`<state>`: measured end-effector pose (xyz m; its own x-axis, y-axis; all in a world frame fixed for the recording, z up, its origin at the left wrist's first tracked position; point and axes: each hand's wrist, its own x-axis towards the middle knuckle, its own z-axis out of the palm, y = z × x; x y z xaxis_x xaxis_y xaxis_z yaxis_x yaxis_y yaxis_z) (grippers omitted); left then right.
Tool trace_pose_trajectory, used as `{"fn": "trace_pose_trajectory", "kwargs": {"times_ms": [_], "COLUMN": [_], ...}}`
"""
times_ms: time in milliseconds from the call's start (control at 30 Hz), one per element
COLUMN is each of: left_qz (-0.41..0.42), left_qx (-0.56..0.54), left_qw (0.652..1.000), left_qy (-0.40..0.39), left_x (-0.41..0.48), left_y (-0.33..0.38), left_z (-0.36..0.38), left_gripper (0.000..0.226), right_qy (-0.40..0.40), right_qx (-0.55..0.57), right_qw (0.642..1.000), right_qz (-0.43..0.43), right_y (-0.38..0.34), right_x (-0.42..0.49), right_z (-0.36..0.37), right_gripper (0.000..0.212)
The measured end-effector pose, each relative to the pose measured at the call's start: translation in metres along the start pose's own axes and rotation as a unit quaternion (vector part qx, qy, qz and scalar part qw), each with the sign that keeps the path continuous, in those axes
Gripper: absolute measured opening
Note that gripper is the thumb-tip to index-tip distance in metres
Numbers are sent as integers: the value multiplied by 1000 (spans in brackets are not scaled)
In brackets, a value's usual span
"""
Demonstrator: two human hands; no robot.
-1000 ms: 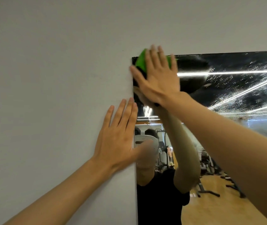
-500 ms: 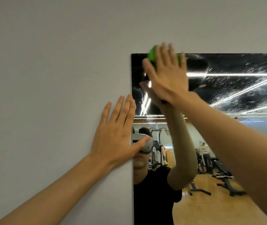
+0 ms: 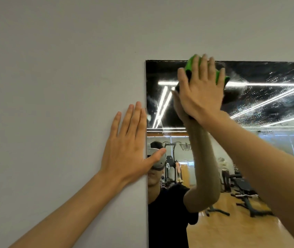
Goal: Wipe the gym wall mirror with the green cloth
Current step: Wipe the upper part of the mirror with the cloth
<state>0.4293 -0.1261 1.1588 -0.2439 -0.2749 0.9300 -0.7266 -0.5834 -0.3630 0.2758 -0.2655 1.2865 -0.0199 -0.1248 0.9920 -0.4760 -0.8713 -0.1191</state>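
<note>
Two flat hands, green cloth [image 3: 192, 64] pressed under right hand [image 3: 199, 93] on mirror [image 3: 268, 104], left hand [image 3: 126, 149] on wall [image 3: 53, 86]

Wall: plain pale grey painted wall [image 3: 53, 68], filling the left side and the top of the view, and it carries everything here.
Mounted on it: frameless rectangular wall mirror [image 3: 268, 108], top-left corner in sight, speckled streaks across the upper glass.
Flat on the wall: left hand [image 3: 130, 151], fingers straight and together, just beside the mirror's left edge, thumb crossing onto the glass.
On the glass: bright green cloth [image 3: 192, 64] up at the top edge, right hand [image 3: 201, 93] pressing it with flat fingers.
</note>
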Motion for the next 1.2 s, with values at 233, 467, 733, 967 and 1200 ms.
{"fn": "trace_pose_trajectory", "kwargs": {"times_ms": [233, 467, 733, 967, 1200], "left_qz": [4, 1, 6, 2, 2], "left_qx": [8, -11, -9, -14, -9], "left_qw": [1000, 1000, 1000, 1000, 1000], "left_qy": [-13, -11, -9, -10, -6], "left_x": [2, 0, 1, -1, -2], "left_y": [0, -1, -3, -2, -4], "left_z": [0, -2, 0, 0, 0], "left_gripper": [107, 104, 96, 94, 91], "right_qy": [-77, -28, -84, -71, -104], "right_qx": [-72, -78, -60, -38, -48], "right_qw": [937, 991, 948, 984, 947], "right_qz": [-333, -100, -302, -156, -299], "right_y": [5, 4, 2, -19, 5], "right_x": [-52, -7, -45, -38, -68], "right_z": [4, 6, 7, 7, 4], "right_gripper": [70, 78, 69, 76, 64]}}
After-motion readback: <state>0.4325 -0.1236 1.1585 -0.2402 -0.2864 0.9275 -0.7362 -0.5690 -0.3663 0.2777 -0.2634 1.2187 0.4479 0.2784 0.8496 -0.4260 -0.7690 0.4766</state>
